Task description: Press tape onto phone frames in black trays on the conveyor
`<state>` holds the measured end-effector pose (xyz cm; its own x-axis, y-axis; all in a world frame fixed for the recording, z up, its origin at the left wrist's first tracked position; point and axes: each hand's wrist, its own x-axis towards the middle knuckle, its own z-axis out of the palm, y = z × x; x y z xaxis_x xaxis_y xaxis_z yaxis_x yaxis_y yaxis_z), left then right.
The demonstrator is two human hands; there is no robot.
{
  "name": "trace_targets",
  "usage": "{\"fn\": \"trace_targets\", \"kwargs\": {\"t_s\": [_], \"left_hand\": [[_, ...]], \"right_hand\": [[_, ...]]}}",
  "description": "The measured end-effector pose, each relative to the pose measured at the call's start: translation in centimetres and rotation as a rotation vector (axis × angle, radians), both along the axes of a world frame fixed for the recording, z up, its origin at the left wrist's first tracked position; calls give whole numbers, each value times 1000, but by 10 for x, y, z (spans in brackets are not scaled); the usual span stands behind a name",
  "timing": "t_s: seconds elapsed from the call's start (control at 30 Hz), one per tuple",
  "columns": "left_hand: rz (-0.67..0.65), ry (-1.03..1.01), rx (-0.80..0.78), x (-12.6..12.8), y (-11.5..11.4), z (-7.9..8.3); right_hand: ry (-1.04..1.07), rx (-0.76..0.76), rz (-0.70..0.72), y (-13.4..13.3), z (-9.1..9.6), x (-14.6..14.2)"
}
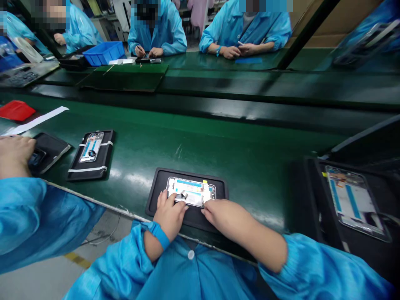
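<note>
An opened phone frame (191, 192), white inside with blue strips and a yellow tab, lies in a black foam tray (159, 176) in front of me. A short grey ribbon (183, 195) curls up from its left part. My left hand (170, 214), with a blue band at the wrist, rests at the frame's lower left edge, fingers apart. At the lower right corner, my right hand (223, 212) has its fingers bent and closed on the frame's edge. Its fingertips are partly hidden.
Another black tray (89, 168) with a phone frame sits to the left, near a neighbour's hand (15, 154). At right, a further phone frame (356, 200) lies on black foam. A red bin (17, 110) and blue bin (104, 53) stand farther off; co-workers sit opposite.
</note>
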<state>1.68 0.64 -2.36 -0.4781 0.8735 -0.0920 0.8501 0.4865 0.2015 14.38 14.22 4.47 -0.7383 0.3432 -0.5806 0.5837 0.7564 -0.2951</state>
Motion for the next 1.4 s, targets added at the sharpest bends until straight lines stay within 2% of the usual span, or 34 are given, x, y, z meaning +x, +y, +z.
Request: {"fn": "trace_targets", "kwargs": {"t_s": [0.2, 0.33, 0.4, 0.47, 0.57, 0.63, 0.77, 0.83, 0.93, 1.1, 1.17, 1.27, 1.33, 1.4], "left_hand": [[-101, 280, 162, 0, -1, -1], [-132, 379, 257, 4, 1, 7], [-206, 383, 296, 8, 3, 11], [-331, 358, 327, 13, 6, 14], [-442, 312, 383, 18, 12, 14], [-426, 300, 422, 19, 15, 12], [-364, 308, 461, 21, 22, 8], [-344, 309, 457, 22, 25, 6], [-328, 294, 401, 25, 30, 2], [-322, 238, 315, 27, 34, -1], [-313, 214, 297, 28, 36, 0], [-302, 183, 276, 28, 39, 3], [-301, 162, 266, 29, 41, 4], [-299, 140, 252, 30, 43, 3]], "right_hand": [[96, -291, -315, -2, -5, 14], [150, -386, -395, -8, -9, 14], [162, -448, -425, -9, -11, 16], [125, -587, -521, -10, -14, 18], [101, -892, -774, -12, -22, 20], [164, -1032, -925, -14, -26, 20], [214, -1136, -1131, -16, -29, 15], [257, -1105, -1214, -16, -28, 14], [407, -981, -1351, -14, -29, 14], [782, -794, -1578, -8, -39, 17], [865, -606, -1547, -9, -46, 19], [935, -286, -1407, -13, -56, 20], [1018, -236, -1369, -18, -62, 19], [1079, -271, -1356, -21, -67, 18]]}}
